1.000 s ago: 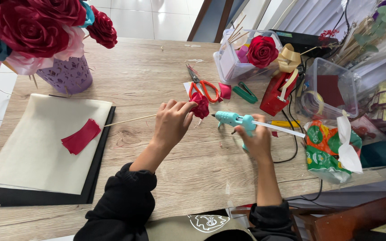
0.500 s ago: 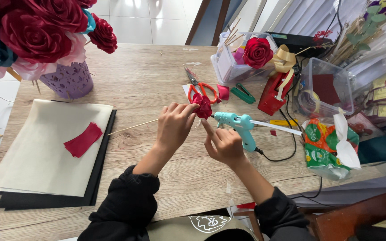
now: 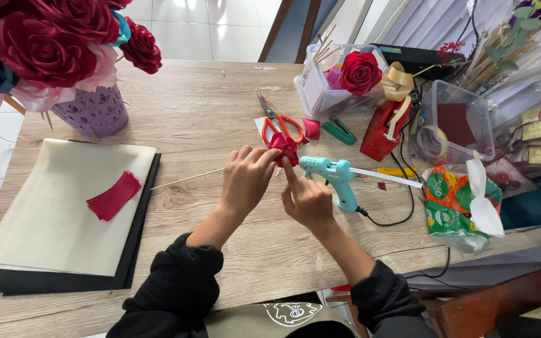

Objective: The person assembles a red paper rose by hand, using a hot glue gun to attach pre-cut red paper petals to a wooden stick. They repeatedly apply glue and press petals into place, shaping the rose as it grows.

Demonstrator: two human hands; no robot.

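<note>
Because the left hand (image 3: pixel 245 178) pinches the small red fabric rose (image 3: pixel 284 149) on a thin wooden stick (image 3: pixel 186 179) while the right hand (image 3: pixel 307 200) presses one fingertip against it, fresh glue could burn skin or the petal could slip; whether glue is wet is hard to see. The stick's long axis runs leftward from the rose, which sits just left of the teal glue gun (image 3: pixel 333 174).

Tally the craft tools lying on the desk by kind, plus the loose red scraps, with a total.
Glue gun: 1
Scissors: 1
Tape dispenser: 1
Red scrap on the cream sheet: 1
Total: 4
The left hand holds a small red rose on a stick; the right hand presses it with one finger.
</note>
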